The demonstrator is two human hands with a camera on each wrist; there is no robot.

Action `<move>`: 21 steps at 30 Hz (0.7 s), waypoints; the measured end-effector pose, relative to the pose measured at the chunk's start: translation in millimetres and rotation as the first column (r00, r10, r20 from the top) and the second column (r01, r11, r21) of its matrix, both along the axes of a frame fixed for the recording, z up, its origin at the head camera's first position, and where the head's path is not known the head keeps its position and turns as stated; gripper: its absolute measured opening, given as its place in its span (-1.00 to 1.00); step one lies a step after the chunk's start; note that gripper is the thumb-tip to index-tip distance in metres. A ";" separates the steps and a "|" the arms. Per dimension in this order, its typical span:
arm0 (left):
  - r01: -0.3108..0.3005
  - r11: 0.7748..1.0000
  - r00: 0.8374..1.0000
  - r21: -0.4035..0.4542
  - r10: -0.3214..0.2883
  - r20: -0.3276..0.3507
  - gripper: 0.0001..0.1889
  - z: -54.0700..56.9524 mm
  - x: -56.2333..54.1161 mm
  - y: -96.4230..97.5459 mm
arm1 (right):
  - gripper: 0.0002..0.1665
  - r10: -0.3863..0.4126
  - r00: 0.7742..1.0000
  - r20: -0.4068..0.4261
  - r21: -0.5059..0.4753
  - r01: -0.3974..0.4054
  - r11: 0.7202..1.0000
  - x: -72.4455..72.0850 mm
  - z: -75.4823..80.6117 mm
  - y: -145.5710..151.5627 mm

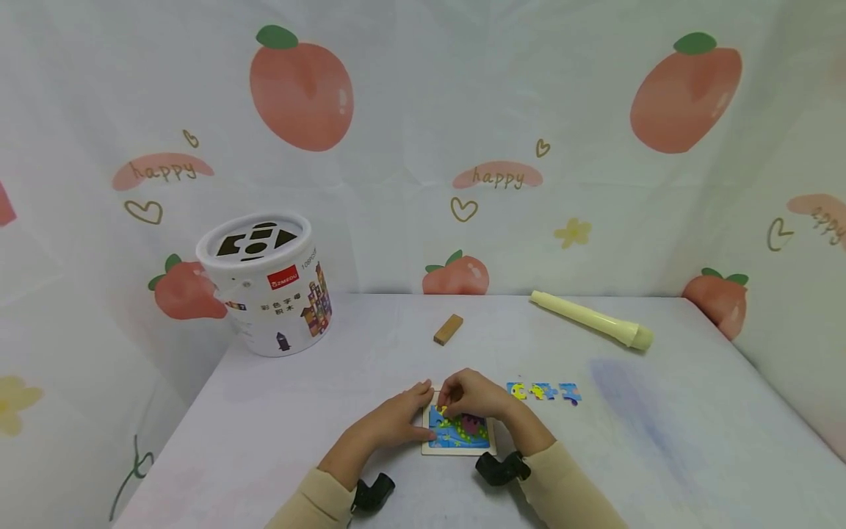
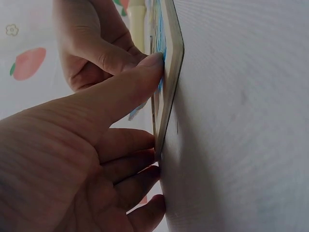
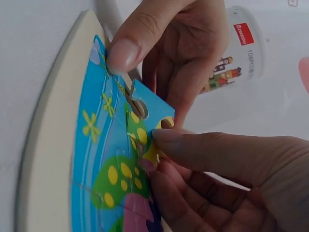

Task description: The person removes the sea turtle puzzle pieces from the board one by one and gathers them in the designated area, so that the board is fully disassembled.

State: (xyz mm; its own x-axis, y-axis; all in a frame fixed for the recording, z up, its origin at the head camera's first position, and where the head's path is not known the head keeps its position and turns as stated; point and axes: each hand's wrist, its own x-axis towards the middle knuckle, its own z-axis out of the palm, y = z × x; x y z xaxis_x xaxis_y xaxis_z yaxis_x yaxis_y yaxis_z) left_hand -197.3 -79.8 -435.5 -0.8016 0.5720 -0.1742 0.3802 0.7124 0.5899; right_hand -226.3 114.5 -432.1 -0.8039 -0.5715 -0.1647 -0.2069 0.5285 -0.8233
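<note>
A small jigsaw puzzle in a pale wooden tray (image 1: 459, 451) lies flat on the table between both hands. My left hand (image 1: 396, 419) is at its left side, its straight thumb pressing on the tray's edge and its other fingers spread along the side. My right hand (image 1: 479, 397) is over the puzzle's far left part. Between thumb and index finger it pinches a jigsaw piece with yellow on it (image 3: 155, 151). Beside that piece, a blue jigsaw piece (image 3: 153, 99) stands tilted up from the puzzle. Green, pink and blue pieces (image 3: 113, 179) fill the near part.
Three loose jigsaw pieces (image 1: 543, 391) lie in a row right of the tray. Farther back are a small wooden block (image 1: 448, 330) and a pale yellow stick-shaped thing (image 1: 591, 319). A white bucket (image 1: 271, 294) with a shape-hole lid stands at the back left, before a printed cloth.
</note>
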 end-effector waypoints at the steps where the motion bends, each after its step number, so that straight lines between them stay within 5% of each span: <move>1: 0.002 1.000 1.000 0.001 -0.002 0.001 -0.21 0.2 -0.1 0.3 | -0.92 0.007 1.000 -0.001 -0.004 -0.007 1.000 -0.1 0.2 0.8; 9: -0.002 1.000 1.000 -0.001 0.002 0.005 -0.20 1.4 0.9 1.0 | -0.92 0.032 0.999 0.005 -0.048 -0.031 0.998 0.2 -2.9 5.2; 21: -0.002 1.000 1.000 0.007 0.002 0.006 -0.20 1.4 0.9 1.2 | -0.89 -0.039 0.997 0.070 -0.082 0.045 0.996 -0.4 -7.0 9.4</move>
State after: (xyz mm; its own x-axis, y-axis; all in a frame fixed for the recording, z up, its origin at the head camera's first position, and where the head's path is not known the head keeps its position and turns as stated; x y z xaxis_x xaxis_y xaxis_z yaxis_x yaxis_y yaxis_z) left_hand -196.4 -78.7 -434.1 -0.8015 0.5720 -0.1746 0.3757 0.7088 0.5971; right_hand -226.7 123.9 -439.0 -0.8159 -0.5517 -0.1731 -0.1282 0.4644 -0.8763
